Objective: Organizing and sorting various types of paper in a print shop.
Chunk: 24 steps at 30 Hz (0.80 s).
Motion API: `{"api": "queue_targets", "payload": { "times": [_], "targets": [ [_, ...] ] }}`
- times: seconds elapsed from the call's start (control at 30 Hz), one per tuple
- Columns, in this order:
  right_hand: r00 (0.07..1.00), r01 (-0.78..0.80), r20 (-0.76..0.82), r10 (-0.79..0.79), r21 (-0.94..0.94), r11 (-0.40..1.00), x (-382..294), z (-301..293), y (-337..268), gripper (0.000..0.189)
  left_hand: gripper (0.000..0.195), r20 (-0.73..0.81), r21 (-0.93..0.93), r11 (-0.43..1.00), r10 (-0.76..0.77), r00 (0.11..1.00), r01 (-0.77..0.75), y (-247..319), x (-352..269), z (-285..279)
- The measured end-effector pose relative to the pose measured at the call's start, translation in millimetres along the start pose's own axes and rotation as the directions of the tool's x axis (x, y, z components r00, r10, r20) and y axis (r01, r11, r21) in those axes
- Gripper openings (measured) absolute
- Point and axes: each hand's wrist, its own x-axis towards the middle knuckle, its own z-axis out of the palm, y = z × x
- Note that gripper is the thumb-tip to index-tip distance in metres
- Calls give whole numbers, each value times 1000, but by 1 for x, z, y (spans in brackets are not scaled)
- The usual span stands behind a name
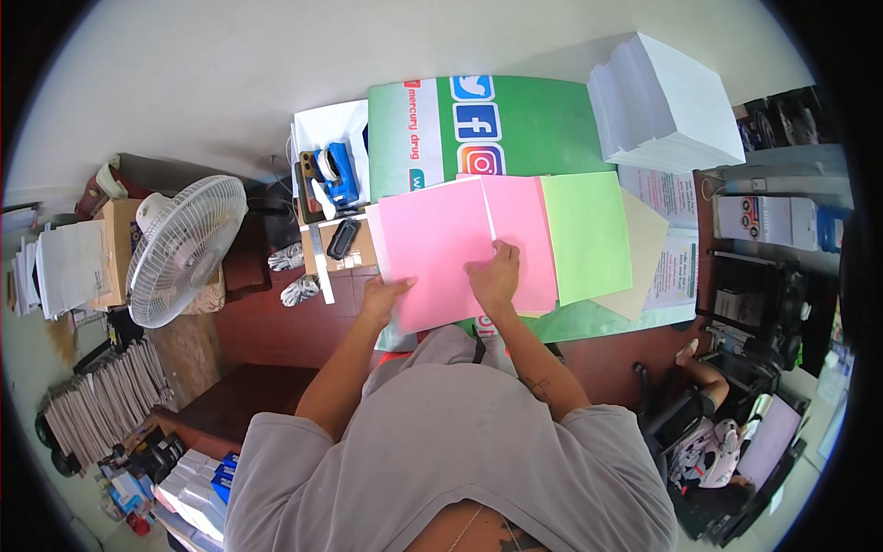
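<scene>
With its thumb on top, my left hand [385, 298] grips the left edge of a pink paper sheet [434, 241], and a white sheet [376, 238] shows along that side. Over the pink sheet's right edge lies my right hand [494, 279], fingers curled; whether it pinches the paper is hidden. More pink paper [528, 241] lies just right of it. Beside that are a light green sheet [590, 234] and, partly covered, a cream sheet [645, 241]. All of these are over a table covered in green printed sheeting [545, 117] with social-media logos and writing.
A tall stack of white paper [662, 110] stands at the table's back right. Left of the table are a blue tape dispenser [338, 176], a black object [343, 239], a metal ruler [317, 255] and a white fan [186, 252]. A seated person [710, 441] is at the right.
</scene>
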Motion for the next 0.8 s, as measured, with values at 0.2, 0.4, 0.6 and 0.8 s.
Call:
{"api": "queue_targets", "payload": {
  "times": [0.2,0.4,0.6,0.8],
  "targets": [
    [999,11,-35,-12,-5,1000,4,12,9,63,42,-18,-183,982,-57,998,52,-2,-7,7],
    [978,-199,100,183,185,962,14,8,11,29,42,61,-204,974,-88,994,99,0,-4,1],
    [981,-177,107,160,167,970,30,-6,35,20,27,92,-342,924,-149,985,172,-1,5,-4],
    [989,-78,133,57,154,985,26,-10,38,24,19,132,-338,932,-88,987,128,-11,12,-15]
  ]
}}
